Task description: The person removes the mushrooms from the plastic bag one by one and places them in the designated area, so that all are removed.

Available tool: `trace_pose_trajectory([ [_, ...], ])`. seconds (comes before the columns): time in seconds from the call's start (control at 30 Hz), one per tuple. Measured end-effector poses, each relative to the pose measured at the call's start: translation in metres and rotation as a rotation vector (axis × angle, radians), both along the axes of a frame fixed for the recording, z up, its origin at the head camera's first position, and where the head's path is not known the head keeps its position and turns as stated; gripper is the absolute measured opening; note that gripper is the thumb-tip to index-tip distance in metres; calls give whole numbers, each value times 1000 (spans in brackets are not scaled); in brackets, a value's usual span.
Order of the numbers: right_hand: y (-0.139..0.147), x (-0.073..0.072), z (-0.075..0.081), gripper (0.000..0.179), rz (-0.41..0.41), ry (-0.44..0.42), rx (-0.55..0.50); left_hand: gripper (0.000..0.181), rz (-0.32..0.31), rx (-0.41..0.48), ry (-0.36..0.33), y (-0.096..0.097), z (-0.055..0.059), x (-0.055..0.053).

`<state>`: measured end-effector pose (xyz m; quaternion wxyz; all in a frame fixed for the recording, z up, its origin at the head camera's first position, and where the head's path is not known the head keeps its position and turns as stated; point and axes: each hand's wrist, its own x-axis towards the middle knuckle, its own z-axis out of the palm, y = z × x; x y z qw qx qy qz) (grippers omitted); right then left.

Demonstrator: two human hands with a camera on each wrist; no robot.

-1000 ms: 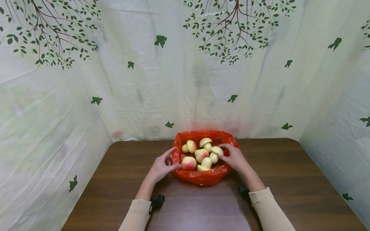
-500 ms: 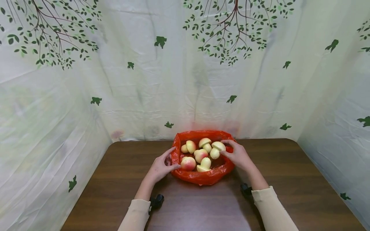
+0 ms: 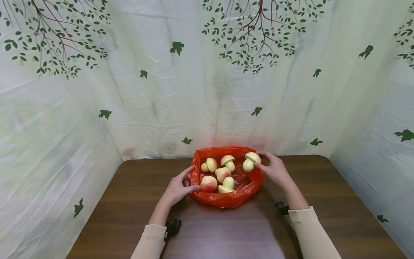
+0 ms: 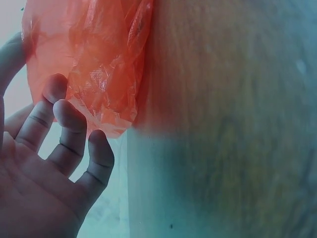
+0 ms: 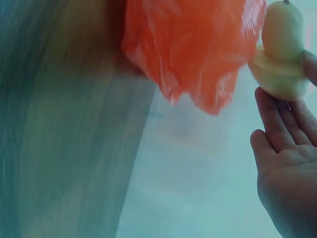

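Head view: one mushroom (image 3: 251, 161) is pinched between the thumb and fingers of the right hand (image 3: 276, 171) at the right rim of the red bag (image 3: 223, 200), in which five other pieces (image 3: 223, 175) are seen. The left hand (image 3: 176, 187) is set against the opposite rim, thumb and forefinger apart; whether the rim is nipped cannot be told. Removal seems to be in hand: the mushroom is probably best raised clear of the rim before being carried sideways, with the bag lightly braced on the left so that it is not dragged along. Left wrist: loosely bent fingers are shown by the bag's crumpled outer side, mostly hidden from above. Right wrist: the stalk's dark-spotted end is revealed, and the cap is seen supported by fingertips, the little finger held apart.
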<state>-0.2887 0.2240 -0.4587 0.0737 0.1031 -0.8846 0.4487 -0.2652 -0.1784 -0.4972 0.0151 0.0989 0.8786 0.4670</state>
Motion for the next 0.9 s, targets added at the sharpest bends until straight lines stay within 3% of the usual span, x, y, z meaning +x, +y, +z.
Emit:
trace_pose_trajectory([
  [0.5,50,-2,13,55,-85,19,-11,81,-1,9,-25,-2,0,0],
  [0.9,81,-12,-1,58,-138,14,-57,81,4,0,-29,-2,-2,-1],
])
